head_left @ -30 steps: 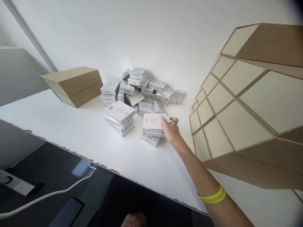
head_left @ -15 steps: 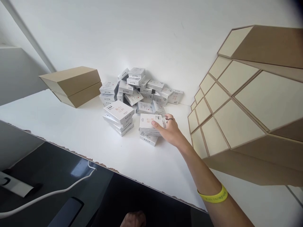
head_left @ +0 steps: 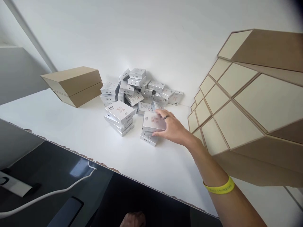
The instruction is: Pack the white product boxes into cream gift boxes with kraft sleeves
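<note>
**A:** Going from the left, what is sitting on the counter (head_left: 71, 126)?

**B:** Two brown cartons (head_left: 73, 83) are lying stacked at the far left. Beside them, a pile of small white boxes (head_left: 139, 85) is leaning against the wall, with a short stack (head_left: 119, 118) in front.

**A:** And the hands?

**B:** The left hand (head_left: 133, 219) is only peeking in at the bottom edge, so I cannot tell its grip. The right hand (head_left: 174, 129) is clamping its grip on a flat white box (head_left: 153, 121), fingers over the top and thumb under the near edge. That box is sitting tilted on a lower box (head_left: 148, 138), just right of the short stack.

**A:** Which step is that?

**B:** I'm judging it as the pick-up. Lifting is calling for a firm pinch and a straight rise, keeping the lower box from sliding and staying clear of the tan cartons (head_left: 236, 110) on the right.
</note>
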Available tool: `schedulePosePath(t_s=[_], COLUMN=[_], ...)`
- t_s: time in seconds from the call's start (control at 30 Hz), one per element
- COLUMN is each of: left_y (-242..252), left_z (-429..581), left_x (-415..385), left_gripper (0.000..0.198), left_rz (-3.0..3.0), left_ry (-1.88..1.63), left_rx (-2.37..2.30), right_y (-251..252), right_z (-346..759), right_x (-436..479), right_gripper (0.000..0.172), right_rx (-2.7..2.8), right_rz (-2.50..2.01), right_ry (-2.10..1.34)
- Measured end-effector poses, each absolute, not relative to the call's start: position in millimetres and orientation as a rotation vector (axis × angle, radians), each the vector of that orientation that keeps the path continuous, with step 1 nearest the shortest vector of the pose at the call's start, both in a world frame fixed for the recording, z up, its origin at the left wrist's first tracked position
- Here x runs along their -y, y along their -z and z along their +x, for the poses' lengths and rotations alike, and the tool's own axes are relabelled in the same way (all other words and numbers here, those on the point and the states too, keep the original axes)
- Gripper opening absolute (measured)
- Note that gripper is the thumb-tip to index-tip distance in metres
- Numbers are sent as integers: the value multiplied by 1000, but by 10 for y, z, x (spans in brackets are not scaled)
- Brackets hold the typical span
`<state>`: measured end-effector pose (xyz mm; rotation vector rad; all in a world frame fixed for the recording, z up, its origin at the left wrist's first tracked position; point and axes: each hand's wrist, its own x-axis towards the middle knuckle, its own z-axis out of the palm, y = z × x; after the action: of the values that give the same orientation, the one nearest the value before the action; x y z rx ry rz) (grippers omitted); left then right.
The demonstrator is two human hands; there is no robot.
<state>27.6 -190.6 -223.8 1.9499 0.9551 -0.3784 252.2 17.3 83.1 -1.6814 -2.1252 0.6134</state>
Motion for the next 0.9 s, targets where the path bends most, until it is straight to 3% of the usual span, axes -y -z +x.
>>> schedulePosePath(t_s=[0.2, 0.4, 0.9], left_y=[2373, 2444, 2338], left_z=[389, 403, 283], left_x=[1869, 1871, 1889], left_gripper=[28, 25, 31], left_rz=[1910, 1892, 1916], left_ry=[432, 438, 398], left_rx=[-948, -945, -967], right_y=[-829, -924, -1018], right_z=[2601, 2655, 2584], right_x=[-206, -373, -476], right_gripper=[75, 110, 96], right_rx=[2189, 2232, 2404], right_rz=[-1775, -1844, -1785], right_ry=[-735, -838, -835])
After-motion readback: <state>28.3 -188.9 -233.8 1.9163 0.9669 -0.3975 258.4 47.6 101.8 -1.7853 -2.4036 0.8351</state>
